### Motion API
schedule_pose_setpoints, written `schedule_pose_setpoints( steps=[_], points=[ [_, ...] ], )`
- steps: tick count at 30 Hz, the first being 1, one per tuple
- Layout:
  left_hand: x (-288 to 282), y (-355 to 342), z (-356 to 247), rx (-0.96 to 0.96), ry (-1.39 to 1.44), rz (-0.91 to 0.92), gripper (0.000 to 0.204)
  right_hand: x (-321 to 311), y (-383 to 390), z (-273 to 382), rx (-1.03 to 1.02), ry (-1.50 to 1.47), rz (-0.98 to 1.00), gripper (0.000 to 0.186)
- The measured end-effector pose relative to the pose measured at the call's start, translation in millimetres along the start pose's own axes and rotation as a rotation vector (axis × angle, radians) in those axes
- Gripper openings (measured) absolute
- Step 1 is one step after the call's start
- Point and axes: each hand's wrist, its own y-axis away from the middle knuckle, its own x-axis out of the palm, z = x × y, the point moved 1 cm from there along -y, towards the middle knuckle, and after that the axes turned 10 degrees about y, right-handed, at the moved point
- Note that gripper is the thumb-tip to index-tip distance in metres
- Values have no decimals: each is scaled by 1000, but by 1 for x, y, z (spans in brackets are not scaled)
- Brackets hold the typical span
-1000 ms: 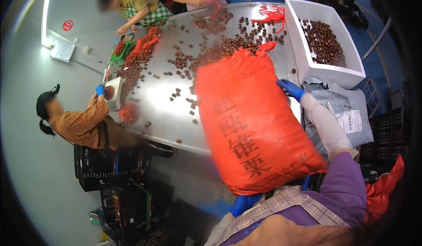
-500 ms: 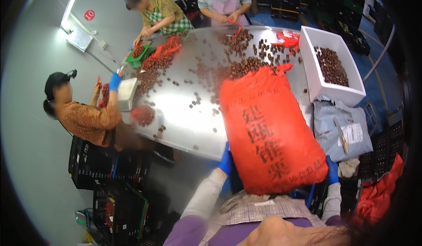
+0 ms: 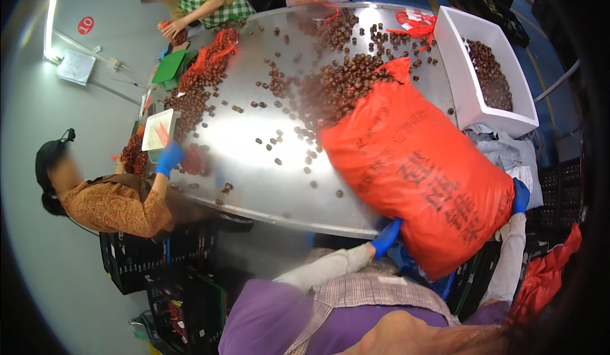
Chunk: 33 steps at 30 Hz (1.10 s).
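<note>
A big orange sack [image 3: 422,164] with dark print lies tilted on the near right of the round steel table [image 3: 241,190], its open mouth toward the middle. Brown chestnuts [image 3: 330,91] spill from that mouth in a heap. My left hand [image 3: 386,237], in a blue glove, grips the sack's lower near corner at the table's edge. My right hand [image 3: 520,195], also blue-gloved, holds the sack's right bottom end. White sleeve covers run up both of my forearms.
A white tub [image 3: 473,110] of chestnuts stands at the right of the table. A seated person at left has a blue-gloved hand [image 3: 168,158] by a white tray [image 3: 157,129]. Two more people work at the far edge. Black crates [image 3: 159,272] sit on the floor.
The sack has swung from nearly upright in front of me to lying over on the table. More chestnuts have poured out. My hands moved to its bottom end.
</note>
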Motion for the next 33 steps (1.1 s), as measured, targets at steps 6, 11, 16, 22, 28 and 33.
schedule_pose_setpoints(
  steps=[6, 11, 16, 22, 28, 33],
  points=[
    [-99, 47, -108, 971, -1278, 114, 38, 16, 33, 32, 103, 621, -348, 50],
    [-203, 35, -142, 1283, -1767, 106, 38, 147, 54, 251, -287, 221, -301, 54],
    [-277, 48, -250, 1469, -1714, -210, 25, 319, 96, 447, -363, 192, -11, 56],
    [-364, 40, -312, 1096, -1633, -609, 40, 475, 38, 443, -486, 336, 152, 30],
    [-378, 58, -354, 1122, -1435, -983, 44, 540, 33, 469, -773, 771, 138, 13],
    [-323, 42, -358, 1370, -831, -832, 33, 538, 31, 460, -872, 756, 169, 13]
  ],
)
